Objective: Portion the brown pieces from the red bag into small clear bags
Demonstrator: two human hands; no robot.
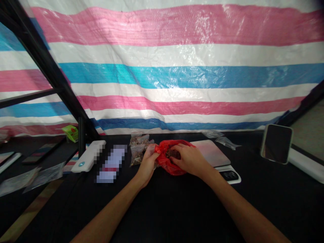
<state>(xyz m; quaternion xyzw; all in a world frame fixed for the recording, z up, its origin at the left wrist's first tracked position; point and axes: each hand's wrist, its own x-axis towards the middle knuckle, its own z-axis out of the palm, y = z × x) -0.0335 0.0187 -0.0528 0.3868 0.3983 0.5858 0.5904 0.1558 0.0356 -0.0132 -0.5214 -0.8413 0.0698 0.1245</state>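
A red plastic bag (pixel 174 170) lies with its mouth spread wide, and dark brown dried bits (pixel 173 154) show inside it. My left hand (pixel 148 163) is closed at the bag's left edge, pinching the red plastic. Some clear plastic also shows by those fingers, but I cannot tell whether it is held. From the right, my right hand (pixel 188 157) reaches into the mouth, its fingers and thumb curled around some of the bits. Small clear zip bags (pixel 137 154) filled with similar brown pieces stand just left of my left hand.
A flat kitchen scale (pixel 214 153) sits right of the red bag, with empty clear bags (pixel 226 142) behind it. A phone (pixel 276 143) stands upright at right. On the left lie a white power bank (pixel 89 157) and a pixelated item (pixel 111 165). Striped sheeting (pixel 177 77) hangs behind.
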